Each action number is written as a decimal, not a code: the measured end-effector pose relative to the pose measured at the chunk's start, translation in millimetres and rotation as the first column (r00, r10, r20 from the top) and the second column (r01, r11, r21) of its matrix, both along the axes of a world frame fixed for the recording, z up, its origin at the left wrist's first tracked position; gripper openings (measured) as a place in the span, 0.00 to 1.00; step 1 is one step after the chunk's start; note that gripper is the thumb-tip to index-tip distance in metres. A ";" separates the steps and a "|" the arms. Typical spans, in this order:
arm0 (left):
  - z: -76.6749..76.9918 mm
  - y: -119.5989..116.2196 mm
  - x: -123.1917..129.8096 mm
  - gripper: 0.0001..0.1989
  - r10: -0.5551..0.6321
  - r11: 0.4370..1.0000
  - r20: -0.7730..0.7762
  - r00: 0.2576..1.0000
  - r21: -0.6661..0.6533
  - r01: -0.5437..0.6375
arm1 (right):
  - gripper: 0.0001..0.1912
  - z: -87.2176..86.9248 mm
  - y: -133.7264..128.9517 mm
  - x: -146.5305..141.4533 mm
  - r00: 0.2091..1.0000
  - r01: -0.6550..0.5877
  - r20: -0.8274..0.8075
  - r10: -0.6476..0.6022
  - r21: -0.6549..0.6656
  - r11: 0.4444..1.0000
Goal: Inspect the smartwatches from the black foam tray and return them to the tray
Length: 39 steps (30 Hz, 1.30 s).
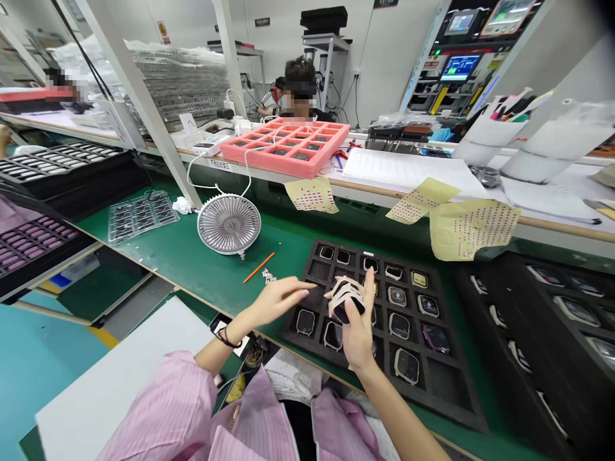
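Observation:
My right hand [358, 333] is closed around a small stack of smartwatches [346, 299] without straps, with pale frames and dark faces. It holds them above a black foam tray [435, 390]. My left hand [278, 301] reaches over the tray's left side, fingers stretched out and nothing visible in them. Its fingertips point at a bare compartment beside the stack. Other compartments hold single watches, such as a silver-framed watch [407, 366] near the front, a purple-tinted watch [436, 338] at the right and a watch with a lit yellowish face [419, 279] at the back.
At the right stand stacked black trays [523, 320] with more watches. A grey fan [229, 224], an orange stick [259, 267] and a clear plastic tray [143, 218] lie to the left. A pink foam tray [312, 168] rests on the shelf, with a person [300, 83] behind it.

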<state>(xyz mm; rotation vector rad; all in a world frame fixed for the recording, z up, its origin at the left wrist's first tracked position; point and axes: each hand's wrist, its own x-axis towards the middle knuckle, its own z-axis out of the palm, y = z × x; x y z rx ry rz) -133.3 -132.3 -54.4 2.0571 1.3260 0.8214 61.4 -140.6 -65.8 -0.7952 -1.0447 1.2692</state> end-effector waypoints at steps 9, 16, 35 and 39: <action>-44.3 9.4 -73.2 0.06 0.233 0.971 -0.460 0.857 0.067 -0.228 | 0.38 9.7 0.8 8.0 0.992 -0.024 -0.123 0.017 -0.060 0.998; -45.8 15.9 -73.0 0.04 0.173 0.979 -0.353 0.920 -0.039 -0.199 | 0.37 10.7 -0.6 6.4 0.985 -0.067 -0.161 0.056 -0.061 0.996; 42.2 1.1 66.7 0.11 0.211 0.967 0.740 0.639 -0.252 -0.027 | 0.39 10.0 -3.1 -4.3 0.977 0.011 -0.210 -0.032 -0.097 0.995; 40.2 2.3 72.8 0.10 0.181 0.979 0.756 0.629 -0.200 -0.040 | 0.41 6.2 -2.9 -4.3 0.979 0.053 -0.194 -0.068 -0.082 0.995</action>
